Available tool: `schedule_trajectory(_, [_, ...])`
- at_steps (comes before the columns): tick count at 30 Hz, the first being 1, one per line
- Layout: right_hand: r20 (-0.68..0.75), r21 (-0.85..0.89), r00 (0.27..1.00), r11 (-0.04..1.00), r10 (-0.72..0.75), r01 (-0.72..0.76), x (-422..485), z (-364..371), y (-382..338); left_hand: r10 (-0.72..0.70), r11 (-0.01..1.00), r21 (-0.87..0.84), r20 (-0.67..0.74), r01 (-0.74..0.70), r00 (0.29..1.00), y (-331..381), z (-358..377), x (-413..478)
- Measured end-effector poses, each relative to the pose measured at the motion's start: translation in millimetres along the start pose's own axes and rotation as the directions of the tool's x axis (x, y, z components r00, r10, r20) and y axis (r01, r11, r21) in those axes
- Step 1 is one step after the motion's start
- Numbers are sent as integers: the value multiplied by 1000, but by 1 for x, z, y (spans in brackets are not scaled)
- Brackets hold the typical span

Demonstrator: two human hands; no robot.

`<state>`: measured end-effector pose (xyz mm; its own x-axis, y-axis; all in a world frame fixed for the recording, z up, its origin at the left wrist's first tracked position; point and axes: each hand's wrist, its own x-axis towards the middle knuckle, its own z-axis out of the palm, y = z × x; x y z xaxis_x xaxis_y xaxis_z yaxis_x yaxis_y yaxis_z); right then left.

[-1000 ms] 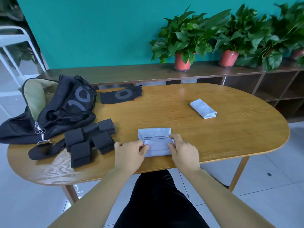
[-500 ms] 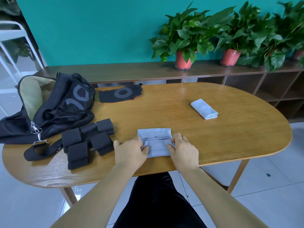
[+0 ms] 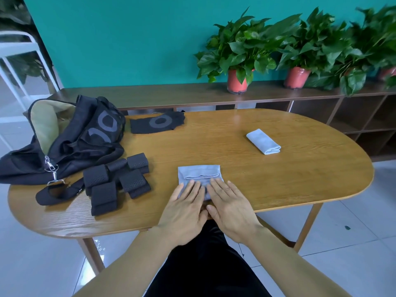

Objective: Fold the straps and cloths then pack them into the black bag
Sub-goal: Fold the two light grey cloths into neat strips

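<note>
Both hands, left point(image 3: 186, 209) and right point(image 3: 230, 207), press flat with straight fingers on the near half of a folded grey cloth point(image 3: 199, 173) at the worktop's point(image 3: 278, 181) near edge.

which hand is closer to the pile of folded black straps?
Left. The left hand lies flat on the near grey cloth, just right of the straps; the right hand lies beside it, further right.

head-worn view, looking forward and down, close over table point(image 3: 278, 179)
</note>
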<state>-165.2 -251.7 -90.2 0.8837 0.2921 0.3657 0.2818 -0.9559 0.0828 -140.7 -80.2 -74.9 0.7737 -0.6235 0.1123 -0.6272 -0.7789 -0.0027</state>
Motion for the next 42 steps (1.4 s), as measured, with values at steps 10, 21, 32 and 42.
schedule_trajectory(10, [77,44,996,998,-53,50,-8,-8,3,51,998,22,-1,-51,999,-11,1,-6])
schedule_trajectory(21, [-178,-57,925,942,-336,332,-16,-25,5,236,971,29,-274,-238,932,-34,-13,-29])
schedule_trajectory(32, [-20,60,990,988,-139,140,3,-34,6,-71,960,-279,-265,-6,962,-40,-11,-29])
schedule_trajectory(42, [161,290,947,904,277,-313,44,-44,5,-492,812,-440,-161,384,855,-36,-25,1])
